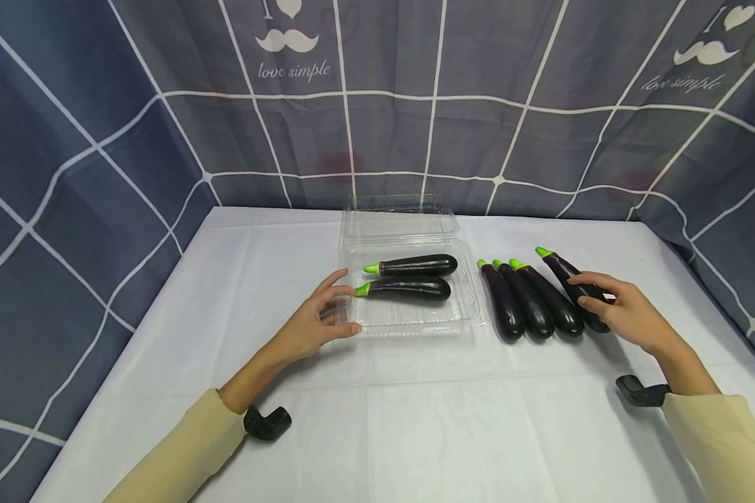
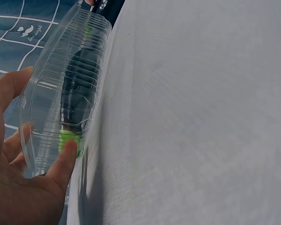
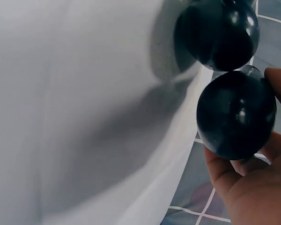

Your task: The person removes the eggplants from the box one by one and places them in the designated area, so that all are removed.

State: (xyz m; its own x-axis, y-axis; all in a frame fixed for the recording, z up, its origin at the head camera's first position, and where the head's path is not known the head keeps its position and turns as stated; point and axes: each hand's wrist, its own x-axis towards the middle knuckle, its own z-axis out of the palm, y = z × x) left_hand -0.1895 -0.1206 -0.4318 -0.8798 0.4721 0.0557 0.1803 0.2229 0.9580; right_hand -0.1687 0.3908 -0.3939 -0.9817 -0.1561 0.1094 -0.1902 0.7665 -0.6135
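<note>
My left hand (image 1: 317, 318) holds the left side of a clear plastic clamshell container (image 1: 403, 320), thumb at its near corner and fingers along its left edge. Its lid lies back behind the base. Two dark eggplants with green stems, the far eggplant (image 1: 419, 265) and the near eggplant (image 1: 409, 288), lie side by side in it, stems pointing left. Over on the right, my right hand (image 1: 619, 307) grips another eggplant (image 1: 566, 274) between thumb and fingers. The right wrist view shows that eggplant's round end (image 3: 236, 115) close beside a neighbouring eggplant (image 3: 222, 33).
Three more eggplants lie in a row between the container and my right hand, among them a leftmost eggplant (image 1: 502, 300). A white cloth (image 1: 428, 419) covers the table. Grey gridded curtains (image 1: 390, 140) stand behind it and along both sides.
</note>
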